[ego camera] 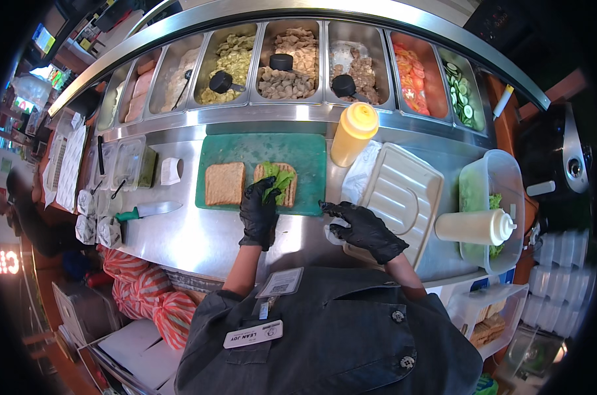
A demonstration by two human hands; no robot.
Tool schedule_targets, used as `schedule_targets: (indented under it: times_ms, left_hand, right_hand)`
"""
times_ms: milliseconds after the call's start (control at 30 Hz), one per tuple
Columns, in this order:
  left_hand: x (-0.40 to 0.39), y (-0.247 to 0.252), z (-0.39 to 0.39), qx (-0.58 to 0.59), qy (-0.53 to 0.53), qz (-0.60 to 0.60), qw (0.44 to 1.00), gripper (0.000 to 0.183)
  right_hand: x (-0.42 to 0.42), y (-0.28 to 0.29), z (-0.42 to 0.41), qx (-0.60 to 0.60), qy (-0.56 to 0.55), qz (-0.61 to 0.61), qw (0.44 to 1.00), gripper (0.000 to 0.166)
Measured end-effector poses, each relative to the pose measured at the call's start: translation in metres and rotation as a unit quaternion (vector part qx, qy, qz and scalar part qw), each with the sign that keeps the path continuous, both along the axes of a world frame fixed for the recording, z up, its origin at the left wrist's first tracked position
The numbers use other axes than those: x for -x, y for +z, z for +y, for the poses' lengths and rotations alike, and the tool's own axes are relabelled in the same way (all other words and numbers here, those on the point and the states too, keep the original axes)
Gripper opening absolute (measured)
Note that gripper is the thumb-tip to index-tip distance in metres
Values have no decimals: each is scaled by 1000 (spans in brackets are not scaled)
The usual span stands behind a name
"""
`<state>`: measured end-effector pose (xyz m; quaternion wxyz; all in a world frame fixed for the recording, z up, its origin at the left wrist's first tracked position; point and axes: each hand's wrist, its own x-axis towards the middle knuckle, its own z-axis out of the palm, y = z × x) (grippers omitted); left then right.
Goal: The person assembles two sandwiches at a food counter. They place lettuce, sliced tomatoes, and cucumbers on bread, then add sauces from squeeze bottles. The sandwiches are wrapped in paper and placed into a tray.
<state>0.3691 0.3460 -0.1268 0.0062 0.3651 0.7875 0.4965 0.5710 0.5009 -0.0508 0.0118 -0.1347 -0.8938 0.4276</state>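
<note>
On the green cutting board (293, 148) two slices of bread lie side by side. The left slice (224, 183) is plain on top; the right grilled slice (289, 196) bears lettuce (278, 177). My left hand (260, 212), in a black glove, has its fingertips on the lettuce; whether they pinch it cannot be seen. My right hand (367, 231), gloved too, hovers with fingers apart over the lower left part of a beige clamshell box (402, 192). Behind that box's left side stands a squeeze bottle of yellow sauce (355, 134).
A knife (155, 209) with a green handle lies left of the board, near lidded tubs (133, 163). Steel food pans (291, 98) line the back. At right, a white sauce bottle (468, 228) lies across a clear lettuce bin (518, 197). A blurred person (36, 222) is at far left.
</note>
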Motion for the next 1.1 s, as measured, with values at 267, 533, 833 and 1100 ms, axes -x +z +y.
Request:
schedule_targets:
  times_ms: [267, 533, 833, 1100]
  left_hand:
    - [2, -4, 2, -3, -22, -15, 1000, 29]
    - [24, 19, -18, -14, -49, -243, 969, 30]
    - [35, 41, -42, -123, -30, -174, 977, 28]
    - [21, 30, -11, -94, -30, -152, 984, 23]
  right_hand:
    - [12, 14, -10, 3, 17, -12, 1000, 50]
    - [1, 21, 8, 44, -19, 32, 998, 46]
    - [-32, 51, 43, 16, -176, 107, 978, 32]
    - [-42, 80, 87, 153, -487, 165, 844, 32]
